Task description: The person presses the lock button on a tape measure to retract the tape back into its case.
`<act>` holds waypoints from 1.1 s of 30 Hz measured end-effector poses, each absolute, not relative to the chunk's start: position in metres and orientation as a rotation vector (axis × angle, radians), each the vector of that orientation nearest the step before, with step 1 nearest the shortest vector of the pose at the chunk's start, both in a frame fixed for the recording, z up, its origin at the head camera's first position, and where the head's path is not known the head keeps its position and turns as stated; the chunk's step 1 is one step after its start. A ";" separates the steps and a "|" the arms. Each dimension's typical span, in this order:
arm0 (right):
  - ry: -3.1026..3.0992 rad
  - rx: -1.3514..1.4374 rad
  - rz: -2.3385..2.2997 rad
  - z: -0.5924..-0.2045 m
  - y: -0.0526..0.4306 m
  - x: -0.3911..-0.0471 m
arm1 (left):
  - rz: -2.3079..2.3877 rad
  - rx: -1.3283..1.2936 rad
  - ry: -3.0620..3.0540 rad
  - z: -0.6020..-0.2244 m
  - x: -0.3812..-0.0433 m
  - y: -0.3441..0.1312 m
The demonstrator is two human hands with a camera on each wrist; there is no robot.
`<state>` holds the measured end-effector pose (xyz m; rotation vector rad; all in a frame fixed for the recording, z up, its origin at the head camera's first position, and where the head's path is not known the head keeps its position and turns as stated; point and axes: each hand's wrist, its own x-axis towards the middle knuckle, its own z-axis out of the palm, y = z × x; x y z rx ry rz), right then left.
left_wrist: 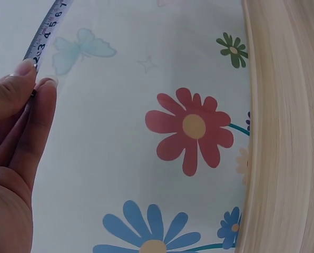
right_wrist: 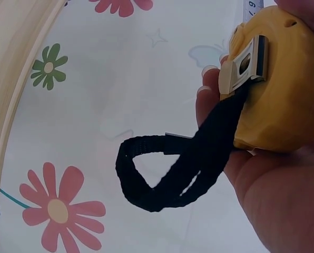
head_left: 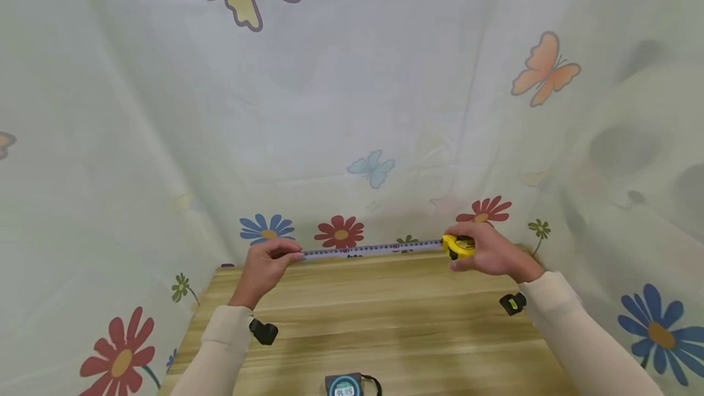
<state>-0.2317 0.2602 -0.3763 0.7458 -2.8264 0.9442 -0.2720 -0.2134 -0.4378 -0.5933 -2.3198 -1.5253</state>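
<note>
A yellow tape measure (head_left: 461, 246) is held in my right hand (head_left: 489, 250), the fingers wrapped around its case. Its white blade (head_left: 371, 250) runs out leftward, nearly level, above the far edge of the table. At the other end my left hand (head_left: 268, 266) pinches the blade's tip between thumb and fingers. The left wrist view shows the blade (left_wrist: 43, 37) with its numbers leaving the fingertips. In the right wrist view a black wrist strap (right_wrist: 162, 174) dangles from the tape measure's case (right_wrist: 286, 79), beside a metal clip (right_wrist: 249, 66).
A wood-grain table (head_left: 379, 316) lies below both hands. On its near edge sits a small timer (head_left: 343, 385) with a digital display and a black cord. A pale curtain (head_left: 357, 90) printed with flowers and butterflies stands behind the table and along both sides.
</note>
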 end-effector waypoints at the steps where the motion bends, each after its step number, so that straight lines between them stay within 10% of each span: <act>1: -2.825 0.750 0.945 -0.376 0.260 -0.232 | -1.528 -0.591 -2.317 -0.438 -0.272 -0.213; 33: -2.803 0.754 0.933 -0.376 0.255 -0.230 | -1.631 -0.560 -2.309 -0.438 -0.274 -0.206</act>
